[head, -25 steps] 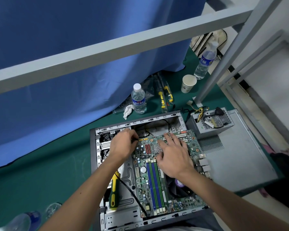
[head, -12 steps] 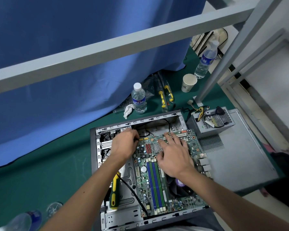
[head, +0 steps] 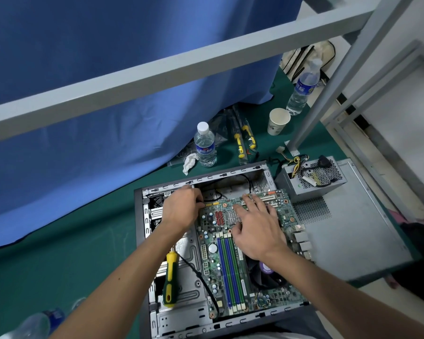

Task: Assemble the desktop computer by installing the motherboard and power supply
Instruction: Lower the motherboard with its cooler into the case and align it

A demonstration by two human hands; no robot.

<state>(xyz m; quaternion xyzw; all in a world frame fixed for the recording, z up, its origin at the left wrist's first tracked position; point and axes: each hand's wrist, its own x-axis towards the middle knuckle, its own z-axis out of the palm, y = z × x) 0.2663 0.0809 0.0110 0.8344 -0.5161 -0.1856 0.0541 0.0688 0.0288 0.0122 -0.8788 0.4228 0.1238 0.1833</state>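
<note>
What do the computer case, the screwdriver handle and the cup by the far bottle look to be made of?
Computer case: bare sheet metal, dull grey, with stamped slots along its rim. Screwdriver handle: likely plastic or rubber, glossy yellow and dark green. Cup: probably paper, matt off-white with a thin rolled rim.

The left hand (head: 181, 209) hides what its fingertips touch — a bottle (head: 32, 325) lies blurred, cut off at bottom-left.

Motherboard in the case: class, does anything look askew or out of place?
Yes. The motherboard sits skewed, its right edge over the case wall. A screwdriver lies loose inside, and the power supply sits outside.
</note>
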